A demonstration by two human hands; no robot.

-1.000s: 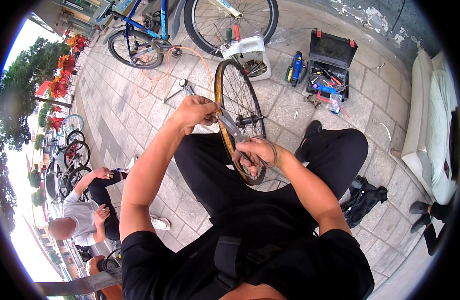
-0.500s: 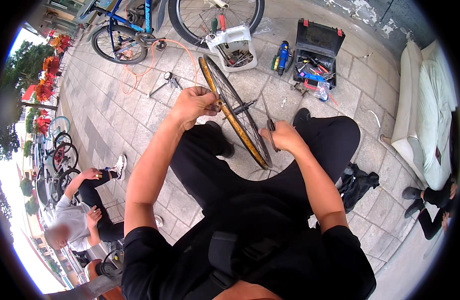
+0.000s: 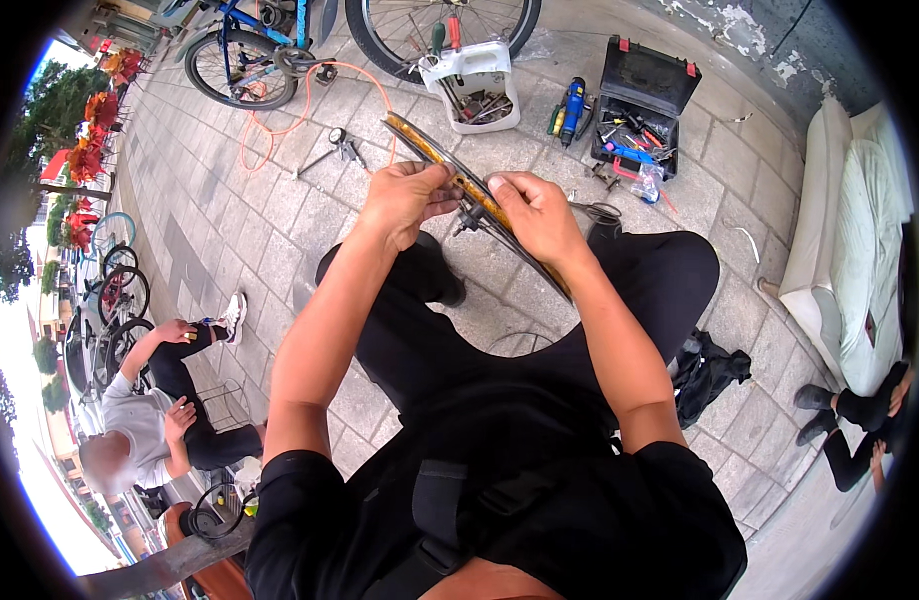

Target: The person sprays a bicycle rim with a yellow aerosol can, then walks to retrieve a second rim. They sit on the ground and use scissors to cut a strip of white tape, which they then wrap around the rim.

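Observation:
A bicycle wheel (image 3: 520, 249) stands tilted between my knees, the yellow-brown inner face of its rim turned up towards me. My left hand (image 3: 405, 200) is closed at the rim, thumb and forefinger pinched together; whether a small piece is between them is hidden. Just right of it, my right hand (image 3: 540, 218) grips the same rim, with its thumb on the yellow-brown face. The wheel's axle (image 3: 468, 219) shows below the rim. Dark scissors (image 3: 600, 213) lie beyond my right knee, only their looped handles clearly visible.
Ahead are a white cut-open jug (image 3: 483, 100) of tools, a blue power tool (image 3: 572, 108) and an open black toolbox (image 3: 640, 110). A pressure gauge (image 3: 338, 136) and an orange hose (image 3: 270, 150) lie left. A blue bicycle (image 3: 280, 55) is behind. A person (image 3: 145, 420) sits left.
My right hand has let go of the scissors and moved up to the rim beside my left hand. The wheel has turned, showing its rim more edge-on.

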